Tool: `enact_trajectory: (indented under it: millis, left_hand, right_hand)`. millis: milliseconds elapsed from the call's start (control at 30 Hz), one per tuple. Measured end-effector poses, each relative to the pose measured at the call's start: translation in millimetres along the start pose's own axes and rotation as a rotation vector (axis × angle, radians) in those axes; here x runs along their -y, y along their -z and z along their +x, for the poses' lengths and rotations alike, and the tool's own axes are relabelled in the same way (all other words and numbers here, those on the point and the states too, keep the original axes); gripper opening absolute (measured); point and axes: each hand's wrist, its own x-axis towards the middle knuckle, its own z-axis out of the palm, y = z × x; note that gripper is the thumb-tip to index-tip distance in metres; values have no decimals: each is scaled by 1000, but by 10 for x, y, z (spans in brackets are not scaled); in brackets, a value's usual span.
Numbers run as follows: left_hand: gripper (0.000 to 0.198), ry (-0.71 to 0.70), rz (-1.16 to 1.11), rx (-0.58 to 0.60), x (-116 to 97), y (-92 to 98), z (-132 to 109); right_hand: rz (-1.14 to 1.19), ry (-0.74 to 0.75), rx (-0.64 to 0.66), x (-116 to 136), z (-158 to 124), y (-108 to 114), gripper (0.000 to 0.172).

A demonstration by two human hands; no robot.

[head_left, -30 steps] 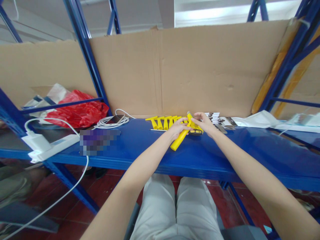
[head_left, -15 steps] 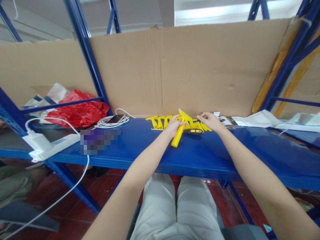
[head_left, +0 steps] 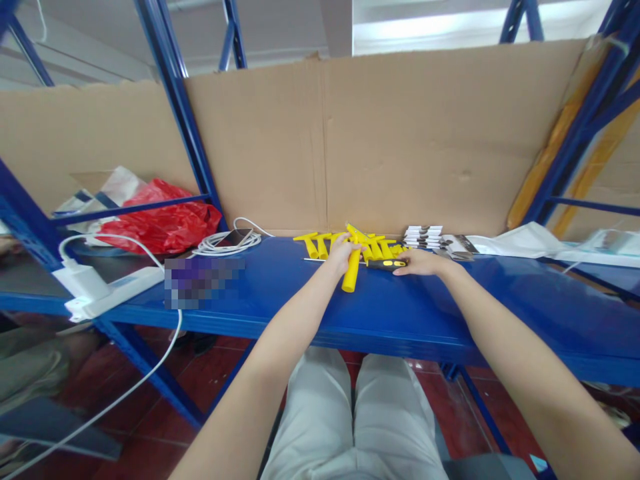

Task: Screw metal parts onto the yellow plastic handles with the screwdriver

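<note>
My left hand (head_left: pixel 341 253) is closed around a yellow T-shaped scraper (head_left: pixel 352 270), its round handle tilted down toward me and its wide head at the far end. At the right, my right hand (head_left: pixel 417 263) has its fingers closed on the handle end of a screwdriver (head_left: pixel 383 265) with a black and yellow grip. The screwdriver lies on the blue shelf, its thin shaft running left behind my left hand. Behind it sit several more yellow T-shaped pieces (head_left: pixel 312 247) in a row; some are partly hidden by my hands.
Small white-and-black packets (head_left: pixel 423 236) are stacked behind my right hand. White bags (head_left: pixel 515 239) lie farther right. On the left are a coiled white cable (head_left: pixel 225 248), a red plastic bag (head_left: pixel 160 217) and a power strip (head_left: pixel 117 293). A cardboard sheet (head_left: pixel 400 133) closes the back.
My right hand has come down and toward me from above the yellow pieces onto the screwdriver handle. The scraper in my left hand has turned to stand more upright in view.
</note>
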Motion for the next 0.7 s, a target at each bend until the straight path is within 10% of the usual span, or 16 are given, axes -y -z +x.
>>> enact_trajectory:
  millis: [233,700]
  left_hand:
    - [68,-8,35,9,15,21,46]
    - [62,-2,111,59,51,-6,39]
  right_hand:
    - [492,-154,2,87,-174,248,45]
    - [817,-296,-722,84,-163,427,53]
